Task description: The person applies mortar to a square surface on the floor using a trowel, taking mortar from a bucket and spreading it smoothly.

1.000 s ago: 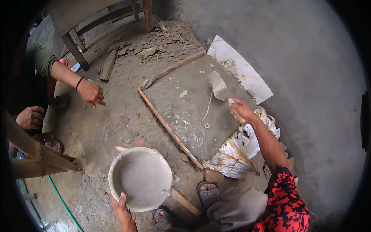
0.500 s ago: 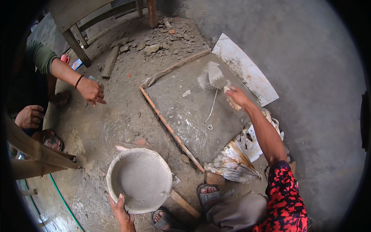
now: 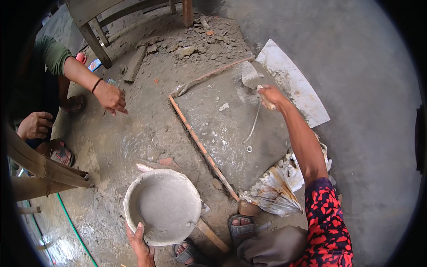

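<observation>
With my right hand [image 3: 270, 95] closed round a trowel's handle, I hold its blade [image 3: 252, 75] on the wet cement slab [image 3: 213, 129], near the far right corner. A pale strand and a small ring lie on the slab. A wooden strip [image 3: 198, 144] borders its left side, and a white board [image 3: 298, 86] lies along its right. My left hand [image 3: 138, 238] grips the rim of a round basin [image 3: 162, 205] holding grey mortar at bottom centre. A crumpled white sack [image 3: 271, 196] lies at the slab's near right corner.
A co-worker crouches at left, one hand [image 3: 111, 98] hanging down, the other by bamboo poles [image 3: 44, 167]. Rubble [image 3: 187, 49] and wooden furniture [image 3: 95, 26] stand behind the slab. A green hose [image 3: 71, 224] runs at lower left; loose planks [image 3: 209, 233] lie by my sandalled feet.
My right hand and the trowel have moved up the slab toward its far edge. My left hand still holds the basin. The view has shifted slightly.
</observation>
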Motion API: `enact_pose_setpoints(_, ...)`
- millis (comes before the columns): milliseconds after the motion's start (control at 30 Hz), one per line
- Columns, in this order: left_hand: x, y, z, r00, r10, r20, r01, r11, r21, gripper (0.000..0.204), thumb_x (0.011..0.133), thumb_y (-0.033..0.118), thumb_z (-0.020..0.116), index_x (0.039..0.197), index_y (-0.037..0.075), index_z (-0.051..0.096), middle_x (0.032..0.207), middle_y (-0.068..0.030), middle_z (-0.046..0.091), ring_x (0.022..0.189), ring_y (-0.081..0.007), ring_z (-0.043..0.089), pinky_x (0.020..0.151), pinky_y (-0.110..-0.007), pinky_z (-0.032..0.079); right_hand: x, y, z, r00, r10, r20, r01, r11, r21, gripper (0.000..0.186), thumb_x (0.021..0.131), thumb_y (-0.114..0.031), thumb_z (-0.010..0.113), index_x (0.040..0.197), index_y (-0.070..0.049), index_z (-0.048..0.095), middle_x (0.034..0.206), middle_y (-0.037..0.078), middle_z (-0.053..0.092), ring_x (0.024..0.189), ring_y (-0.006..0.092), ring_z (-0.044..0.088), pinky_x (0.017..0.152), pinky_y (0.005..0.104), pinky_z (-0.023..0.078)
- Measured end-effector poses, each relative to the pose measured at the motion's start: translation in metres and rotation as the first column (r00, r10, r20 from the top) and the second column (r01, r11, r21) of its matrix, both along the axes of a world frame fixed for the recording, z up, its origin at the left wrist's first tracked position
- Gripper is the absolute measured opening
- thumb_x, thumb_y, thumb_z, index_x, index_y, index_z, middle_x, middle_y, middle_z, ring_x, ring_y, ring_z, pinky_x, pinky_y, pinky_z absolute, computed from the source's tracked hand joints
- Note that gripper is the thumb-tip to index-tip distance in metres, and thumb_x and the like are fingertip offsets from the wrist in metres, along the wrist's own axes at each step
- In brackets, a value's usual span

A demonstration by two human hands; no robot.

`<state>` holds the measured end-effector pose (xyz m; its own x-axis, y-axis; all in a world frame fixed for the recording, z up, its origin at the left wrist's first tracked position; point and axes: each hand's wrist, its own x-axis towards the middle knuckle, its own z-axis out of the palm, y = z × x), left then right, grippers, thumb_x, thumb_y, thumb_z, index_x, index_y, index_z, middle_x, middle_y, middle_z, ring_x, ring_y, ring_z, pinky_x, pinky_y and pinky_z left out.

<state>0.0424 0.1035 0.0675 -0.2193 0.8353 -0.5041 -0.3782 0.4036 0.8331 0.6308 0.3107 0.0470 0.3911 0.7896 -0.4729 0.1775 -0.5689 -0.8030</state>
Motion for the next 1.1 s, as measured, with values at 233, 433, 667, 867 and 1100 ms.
enact_pose_setpoints(233, 0.001, 0.001, 0.002, 1.000, -0.010, -0.010, 0.010, 1.000, 0.004, 0.059, 0.085, 0.003, 0.066, 0.139, 0.002, 0.043, 0.127, -0.0121, 0.057, 0.111, -0.0257, 0.056, 0.097, -0.038, 0.045, 0.020, 0.022, -0.003, 0.998, -0.025, 0.053, 0.026, 0.999, -0.023, 0.025, 0.091, -0.017, 0.060, 0.112, -0.003, 0.056, 0.077, 0.008, 0.058, 0.057, 0.0159, 0.056, 0.044, 0.0319, 0.047)
enact_pose_setpoints(433, 0.003, 0.001, 0.005, 1.000, 0.013, -0.006, -0.013, 0.999, -0.039, 0.060, 0.086, 0.002, 0.063, 0.141, 0.002, 0.040, 0.129, -0.0132, 0.055, 0.114, -0.0268, 0.055, 0.098, -0.041, 0.046, 0.012, 0.032, 0.000, 0.998, 0.000, 0.055, 0.002, 0.999, -0.037, 0.023, 0.092, -0.019, 0.059, 0.111, -0.005, 0.056, 0.076, 0.007, 0.057, 0.052, 0.0144, 0.054, 0.041, 0.0284, 0.046)
enact_pose_setpoints(667, 0.005, 0.002, 0.006, 0.999, 0.036, -0.002, -0.036, 0.998, -0.059, 0.060, 0.086, 0.000, 0.062, 0.142, 0.003, 0.039, 0.129, -0.0135, 0.055, 0.113, -0.0267, 0.056, 0.098, -0.041, 0.046, 0.009, 0.028, 0.007, 0.997, 0.048, 0.067, -0.043, 0.997, -0.068, 0.026, 0.092, -0.019, 0.060, 0.114, -0.005, 0.058, 0.075, 0.007, 0.058, 0.056, 0.0152, 0.056, 0.044, 0.0291, 0.046)
enact_pose_setpoints(867, 0.006, 0.002, 0.007, 0.999, 0.042, 0.017, -0.041, 0.998, -0.051, 0.059, 0.086, -0.002, 0.061, 0.142, 0.002, 0.040, 0.127, -0.0133, 0.056, 0.111, -0.0262, 0.057, 0.096, -0.040, 0.047, -0.026, 0.019, 0.015, 0.981, 0.182, 0.068, -0.172, 0.977, -0.123, 0.036, 0.093, -0.023, 0.060, 0.124, -0.005, 0.054, 0.077, 0.006, 0.058, 0.056, 0.0134, 0.055, 0.045, 0.0287, 0.046)
enact_pose_setpoints(1100, 0.004, 0.000, 0.003, 0.999, 0.018, 0.047, -0.018, 1.000, -0.013, 0.058, 0.086, -0.002, 0.060, 0.141, 0.002, 0.041, 0.127, -0.0133, 0.057, 0.111, -0.0260, 0.057, 0.096, -0.039, 0.047, -0.055, 0.014, 0.014, 0.959, 0.283, 0.013, -0.278, 0.949, -0.151, 0.041, 0.093, -0.021, 0.060, 0.130, -0.003, 0.053, 0.081, 0.009, 0.060, 0.057, 0.0159, 0.056, 0.045, 0.0304, 0.047)
